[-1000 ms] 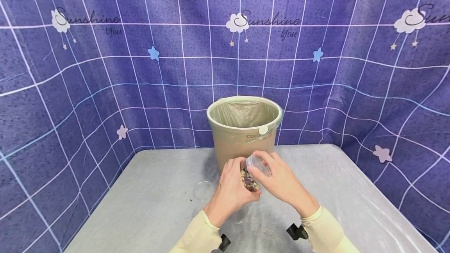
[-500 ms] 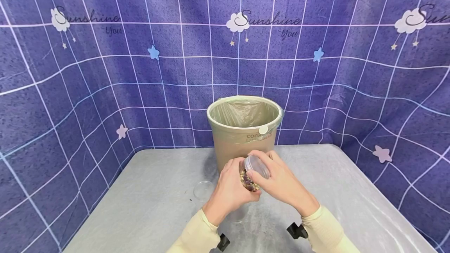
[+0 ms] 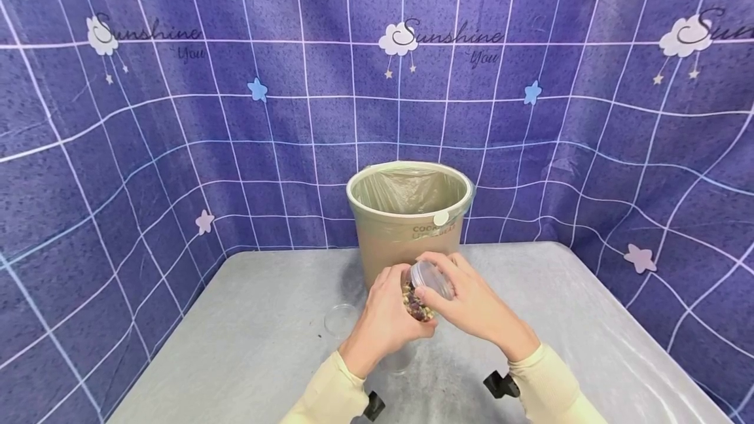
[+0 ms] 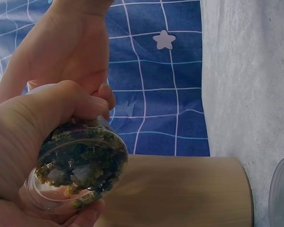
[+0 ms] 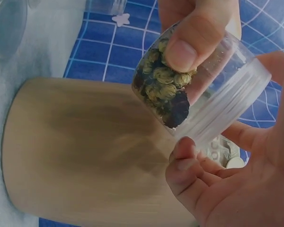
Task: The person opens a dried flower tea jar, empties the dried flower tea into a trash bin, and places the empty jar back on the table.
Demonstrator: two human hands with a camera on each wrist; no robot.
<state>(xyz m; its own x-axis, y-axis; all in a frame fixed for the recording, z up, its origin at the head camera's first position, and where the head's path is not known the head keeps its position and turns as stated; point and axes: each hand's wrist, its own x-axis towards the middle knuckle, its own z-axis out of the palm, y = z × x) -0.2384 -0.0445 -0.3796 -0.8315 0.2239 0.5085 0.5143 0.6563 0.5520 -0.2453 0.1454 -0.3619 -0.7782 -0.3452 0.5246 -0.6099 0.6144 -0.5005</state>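
My left hand (image 3: 389,313) grips a tilted clear plastic jar (image 3: 415,305) round its body. Inside the jar lie dried yellowish-green flower buds (image 5: 163,85) and dark pieces (image 5: 177,109), gathered toward the base in the right wrist view. A clear ridged screw lid (image 5: 229,99) sits at the jar's mouth. Thumb and fingers of my right hand (image 3: 471,296) hold this lid by its rim. In the left wrist view, the jar's round base (image 4: 80,165) faces the camera, and the left thumb (image 4: 71,99) lies across its side.
Just behind the hands stands a beige trash bin (image 3: 383,247) with a plastic liner (image 3: 406,188). On the grey table (image 3: 235,345), a clear round lid (image 3: 341,320) lies left of the hands. Another clear container (image 3: 397,364) is partly hidden below the left wrist.
The right hand and the lid have turned slightly, so more of the lid's top shows. The left hand and jar have hardly moved.
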